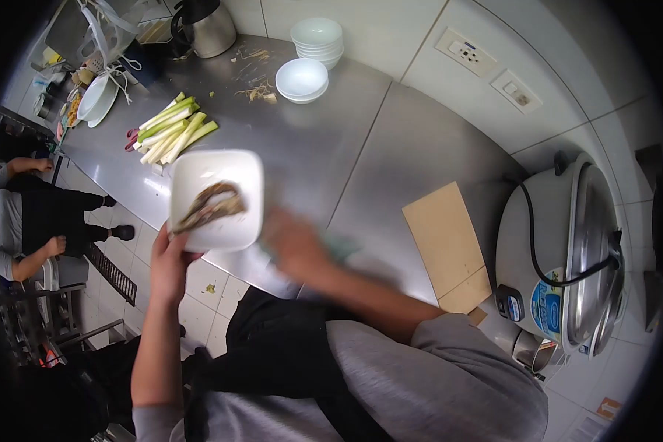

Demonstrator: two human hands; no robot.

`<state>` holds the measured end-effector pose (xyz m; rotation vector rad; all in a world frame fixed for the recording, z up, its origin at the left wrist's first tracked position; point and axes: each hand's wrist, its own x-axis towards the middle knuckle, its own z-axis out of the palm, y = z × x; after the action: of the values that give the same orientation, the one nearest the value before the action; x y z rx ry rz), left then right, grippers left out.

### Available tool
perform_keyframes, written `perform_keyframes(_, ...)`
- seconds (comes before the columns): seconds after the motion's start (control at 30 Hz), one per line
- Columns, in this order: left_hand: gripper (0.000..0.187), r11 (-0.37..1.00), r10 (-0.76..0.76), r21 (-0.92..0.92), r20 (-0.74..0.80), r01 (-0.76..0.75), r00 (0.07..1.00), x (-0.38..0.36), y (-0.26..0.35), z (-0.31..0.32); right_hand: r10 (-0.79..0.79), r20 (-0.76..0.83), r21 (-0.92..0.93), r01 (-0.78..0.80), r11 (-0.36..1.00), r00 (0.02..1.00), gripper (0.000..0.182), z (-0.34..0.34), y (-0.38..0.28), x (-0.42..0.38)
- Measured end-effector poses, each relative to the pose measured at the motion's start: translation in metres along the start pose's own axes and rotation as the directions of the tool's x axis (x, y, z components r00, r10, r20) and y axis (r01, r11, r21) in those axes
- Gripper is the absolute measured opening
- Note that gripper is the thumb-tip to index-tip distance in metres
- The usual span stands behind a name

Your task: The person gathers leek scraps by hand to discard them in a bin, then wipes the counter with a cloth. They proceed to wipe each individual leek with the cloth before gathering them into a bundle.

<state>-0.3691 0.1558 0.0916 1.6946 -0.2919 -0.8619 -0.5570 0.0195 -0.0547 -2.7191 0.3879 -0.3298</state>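
Note:
My left hand grips the lower left rim of a white square bowl, thumb against its side. The bowl is tilted toward me over the counter edge and holds a few brownish, striped strips of food. My right hand is smeared by motion low over the steel counter, just right of the bowl. A blurred green cloth shows around and under it; I cannot tell how the fingers hold it. Cut leek stalks lie in a pile beyond the bowl.
Stacked white bowls and scattered peelings are toward the wall, near a steel jug. At right are a cardboard piece and a large lidded cooker with a black cord. Another person stands at left.

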Motion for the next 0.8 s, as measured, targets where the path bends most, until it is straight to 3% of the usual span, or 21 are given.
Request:
perform_keyframes(0.03, 0.039, 1.0, 0.012, 0.02, 0.08, -0.013, 0.997, 0.014, -0.007, 0.013, -0.157, 0.025, 0.246, 0.146, 0.958, 0.987, 0.062, 0.003, -0.04, -0.008)
perform_keyframes(0.1, 0.039, 1.0, 0.003, 0.007, 0.205, -0.005, 0.979, 0.03, -0.013, 0.058, -0.596, -0.06, 0.538, 0.529, 0.656, 0.8, 0.049, 0.049, -0.065, -0.016)
perform_keyframes(0.13, 0.041, 1.0, -0.016, 0.017, 0.296, 0.011, 0.955, 0.044, -0.027, 0.076, -0.596, -0.068, 0.535, 0.533, 0.655, 0.8, 0.049, 0.041, -0.068, -0.015)
perform_keyframes(0.2, 0.039, 0.997, -0.062, -0.018, 0.402, 0.076, 0.914, 0.056, -0.043, 0.122, -0.556, 0.337, 0.763, 0.126, 0.634, 0.759, 0.043, 0.01, -0.068, -0.005)
perform_keyframes(0.23, 0.038, 0.992, -0.08, -0.049, 0.431, 0.112, 0.899, 0.054, -0.047, 0.145, -0.549, 0.332, 0.759, 0.128, 0.638, 0.767, 0.043, 0.005, -0.067, -0.011)
perform_keyframes(0.3, 0.036, 0.984, -0.086, -0.091, 0.514, 0.153, 0.854, 0.055, -0.062, 0.181, -0.254, 0.176, 0.855, -0.02, 0.518, 0.951, 0.041, -0.007, -0.06, -0.025)
perform_keyframes(0.4, 0.037, 0.975, -0.096, -0.107, 0.58, 0.193, 0.809, 0.048, -0.074, 0.216, -0.046, 0.074, 0.786, -0.03, 0.617, 0.996, 0.044, -0.033, -0.048, -0.057)
perform_keyframes(0.47, 0.038, 0.976, -0.072, -0.122, 0.597, 0.18, 0.799, 0.051, -0.084, 0.222, 0.076, 0.101, 0.752, -0.127, 0.647, 0.992, 0.045, -0.059, -0.038, -0.083)
perform_keyframes(0.53, 0.051, 0.988, -0.146, 0.069, 0.687, 0.136, 0.712, 0.064, -0.094, 0.225, 0.23, 0.016, 0.679, -0.179, 0.712, 0.973, 0.047, -0.084, -0.033, -0.109)
perform_keyframes(0.57, 0.051, 0.99, -0.137, 0.065, 0.692, 0.128, 0.708, 0.071, -0.086, 0.224, 0.316, -0.047, 0.647, -0.212, 0.732, 0.948, 0.048, -0.088, -0.029, -0.125)
perform_keyframes(0.6, 0.059, 0.961, -0.084, 0.257, 0.621, -0.101, 0.779, 0.082, -0.073, 0.221, 0.399, -0.114, 0.616, -0.25, 0.747, 0.91, 0.049, -0.09, -0.026, -0.139)
perform_keyframes(0.63, 0.067, 0.841, -0.001, 0.447, 0.563, -0.304, 0.826, 0.096, -0.058, 0.218, 0.408, -0.126, 0.611, -0.253, 0.75, 0.904, 0.049, -0.089, -0.022, -0.154)
perform_keyframes(0.7, 0.077, 0.979, -0.021, 0.198, 0.314, -0.043, 0.949, 0.137, -0.023, 0.218, 0.561, -0.211, 0.358, -0.47, 0.807, 0.801, 0.054, -0.083, -0.025, -0.175)
perform_keyframes(0.73, 0.075, 0.994, -0.029, 0.105, 0.21, 0.007, 0.977, 0.169, -0.012, 0.218, 0.578, -0.225, 0.354, -0.487, 0.799, 0.784, 0.054, -0.08, -0.037, -0.177)
perform_keyframes(0.77, 0.073, 0.999, -0.05, 0.002, 0.109, 0.05, 0.993, 0.199, -0.001, 0.219, 0.594, -0.205, 0.119, -0.583, 0.804, 0.778, 0.059, -0.078, -0.048, -0.176)
perform_keyframes(0.8, 0.063, 0.999, -0.03, 0.031, 0.041, 0.029, 0.999, 0.217, 0.01, 0.221, 0.616, -0.185, -0.126, -0.641, 0.758, 0.765, 0.065, -0.077, -0.057, -0.173)
